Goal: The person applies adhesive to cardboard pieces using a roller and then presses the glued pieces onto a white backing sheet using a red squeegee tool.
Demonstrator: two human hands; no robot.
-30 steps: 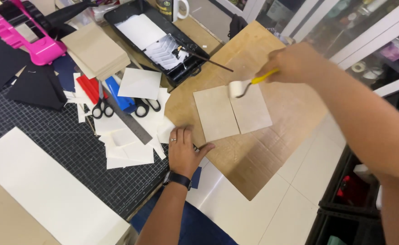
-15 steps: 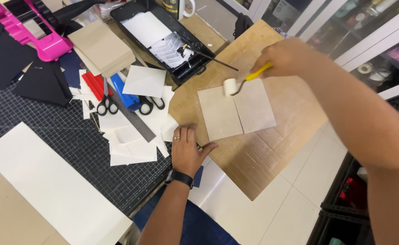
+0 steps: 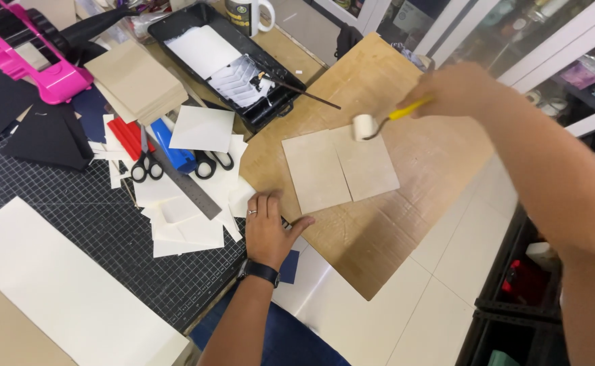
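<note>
The right hand (image 3: 456,88) grips a yellow-handled roller (image 3: 364,127), its white head at the far edge of two grey boards (image 3: 340,168) lying side by side on cardboard (image 3: 378,224). The left hand (image 3: 268,227) rests flat, seemingly empty, near the cardboard's left edge, beside paper scraps (image 3: 189,217)

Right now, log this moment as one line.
right hand: holds roller on board panels | left hand: flat on cardboard

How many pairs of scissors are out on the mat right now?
2. The red-handled scissors lie beside the blue-handled scissors, both among the paper scraps above the left hand. More may hide under the paper.
</note>
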